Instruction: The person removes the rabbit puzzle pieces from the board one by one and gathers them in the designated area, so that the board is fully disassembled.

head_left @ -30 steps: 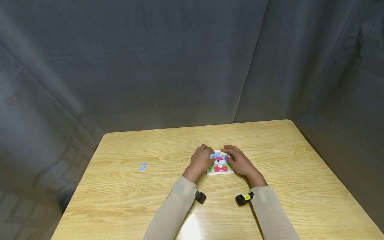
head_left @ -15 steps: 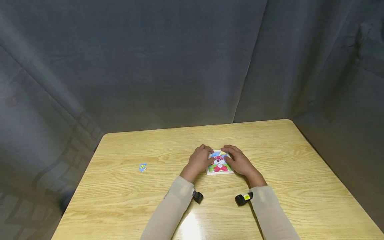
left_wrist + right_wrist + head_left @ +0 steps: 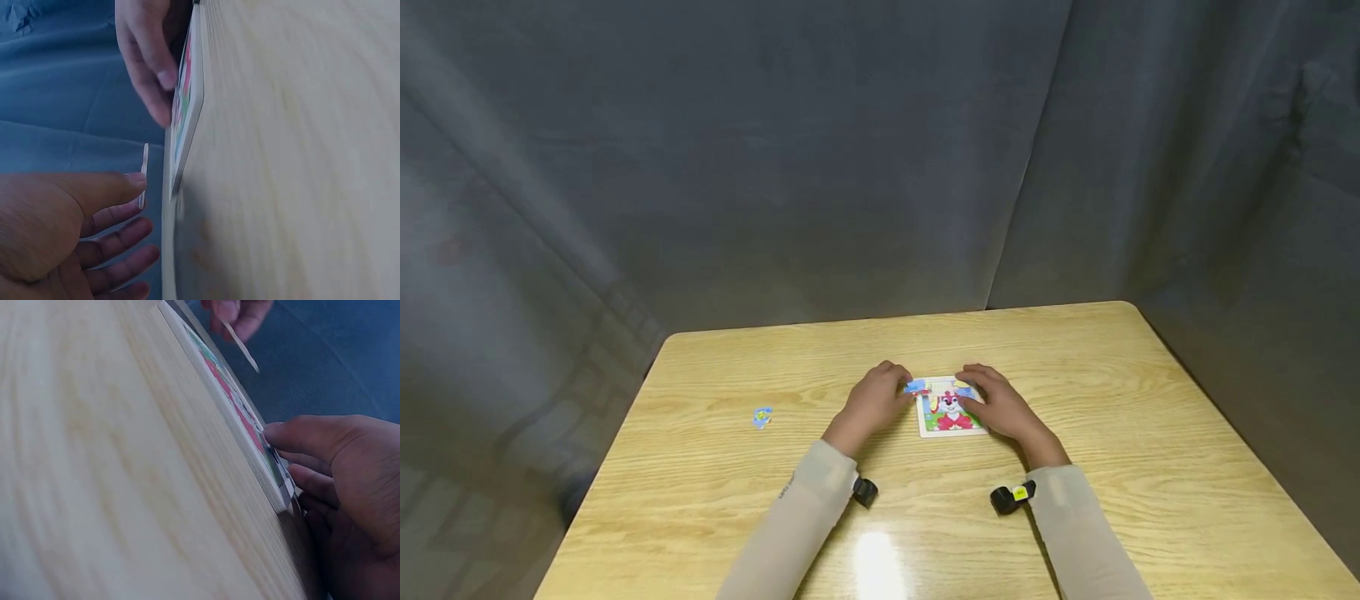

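Note:
My left hand (image 3: 872, 402) pinches a blue and red jigsaw puzzle piece (image 3: 916, 387) between thumb and forefinger. In the left wrist view the thin piece (image 3: 144, 178) stands edge-on, held beside the puzzle board, with the other fingers spread apart. The white-framed jigsaw puzzle board (image 3: 953, 432) shows a red and white cartoon animal and has a bare patch at its upper left. At its right side my right hand (image 3: 1000, 406) holds it, thumb on the picture and fingers at the edge, as the right wrist view shows that hand (image 3: 356, 469) too.
Another loose blue puzzle piece (image 3: 762, 417) with a yellow figure lies on the wooden table (image 3: 820, 358) to the left. Dark grey curtains (image 3: 820, 167) hang behind and beside the table. A black wrist camera (image 3: 865, 492) sits on each sleeve.
My left hand has moved left off the board's upper left with a puzzle piece pinched in it, baring a patch of the backing. The right hand has stayed nearly in place.

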Tool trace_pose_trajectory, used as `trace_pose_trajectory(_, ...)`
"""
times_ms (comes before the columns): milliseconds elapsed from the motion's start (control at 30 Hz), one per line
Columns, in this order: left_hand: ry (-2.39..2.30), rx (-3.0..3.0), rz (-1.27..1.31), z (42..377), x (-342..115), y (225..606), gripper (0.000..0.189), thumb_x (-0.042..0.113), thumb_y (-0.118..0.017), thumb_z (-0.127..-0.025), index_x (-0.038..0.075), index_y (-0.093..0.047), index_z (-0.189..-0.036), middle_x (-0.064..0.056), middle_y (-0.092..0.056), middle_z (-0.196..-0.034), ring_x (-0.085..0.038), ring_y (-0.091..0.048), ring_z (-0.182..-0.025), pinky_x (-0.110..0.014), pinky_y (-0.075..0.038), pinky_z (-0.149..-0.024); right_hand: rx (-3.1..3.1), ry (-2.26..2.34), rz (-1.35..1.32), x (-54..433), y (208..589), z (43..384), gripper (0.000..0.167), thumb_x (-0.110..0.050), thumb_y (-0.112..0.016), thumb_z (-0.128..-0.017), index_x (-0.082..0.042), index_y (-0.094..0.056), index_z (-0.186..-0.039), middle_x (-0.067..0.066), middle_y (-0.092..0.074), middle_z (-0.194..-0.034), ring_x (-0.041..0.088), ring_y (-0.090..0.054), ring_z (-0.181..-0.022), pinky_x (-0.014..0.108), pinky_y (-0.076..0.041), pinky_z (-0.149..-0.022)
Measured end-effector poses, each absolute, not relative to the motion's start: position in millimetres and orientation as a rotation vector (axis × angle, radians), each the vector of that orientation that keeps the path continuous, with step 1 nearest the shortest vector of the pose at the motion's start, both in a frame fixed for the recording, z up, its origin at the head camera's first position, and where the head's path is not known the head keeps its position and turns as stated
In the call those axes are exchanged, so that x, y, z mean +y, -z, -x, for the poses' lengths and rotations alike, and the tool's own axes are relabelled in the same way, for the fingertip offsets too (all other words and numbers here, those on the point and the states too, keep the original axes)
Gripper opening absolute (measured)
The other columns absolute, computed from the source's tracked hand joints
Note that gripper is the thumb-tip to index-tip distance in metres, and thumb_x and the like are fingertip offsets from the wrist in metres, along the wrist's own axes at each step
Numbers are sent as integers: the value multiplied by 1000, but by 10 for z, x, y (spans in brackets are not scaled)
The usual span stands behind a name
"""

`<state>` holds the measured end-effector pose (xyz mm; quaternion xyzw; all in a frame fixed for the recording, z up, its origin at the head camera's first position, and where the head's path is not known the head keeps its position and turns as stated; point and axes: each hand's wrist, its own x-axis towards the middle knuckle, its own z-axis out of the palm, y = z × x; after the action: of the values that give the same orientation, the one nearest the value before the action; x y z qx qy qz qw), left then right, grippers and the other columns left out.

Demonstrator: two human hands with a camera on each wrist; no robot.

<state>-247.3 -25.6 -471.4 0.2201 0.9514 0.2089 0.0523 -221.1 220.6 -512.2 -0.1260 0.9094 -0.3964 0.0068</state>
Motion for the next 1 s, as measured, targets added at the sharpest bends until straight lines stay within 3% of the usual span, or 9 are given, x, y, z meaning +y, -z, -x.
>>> trace_pose_trajectory(200, -591, 2919, -685, 2418, -530, 4604, 27, 27, -65, -95, 11, -64, -117, -5, -59, -113, -20, -60, -95, -32, -54, -74, 2816, 1242, 441, 2215, 5106, 2205, 50, -21, -67, -93, -4, -52, -138, 18, -36, -149, 42, -25, -140, 61, -26, -110)
trace_pose_trajectory(433, -505, 2952, -691, 2375, -850, 4560, 29, 25, -64, -96, 10, -63, -121, -8, -58, -119, -23, -60, -98, -33, -54, -75, 2792, 1259, 466, 2232, 5100, 2187, 53, -21, -67, -93, -2, -50, -140, 20, -33, -151, 44, -24, -140, 64, -25, -108)
trace_pose_trajectory(1000, -434, 2987, -533, 2375, -1497, 4628, 28, 22, -69, -92, 7, -64, -116, -8, -60, -110, -24, -62, -95, -36, -55, -79, 2787, 1274, 458, 2278, 5113, 2220, 53, -21, -66, -94, -2, -49, -141, 20, -32, -151, 44, -22, -140, 65, -24, -108)
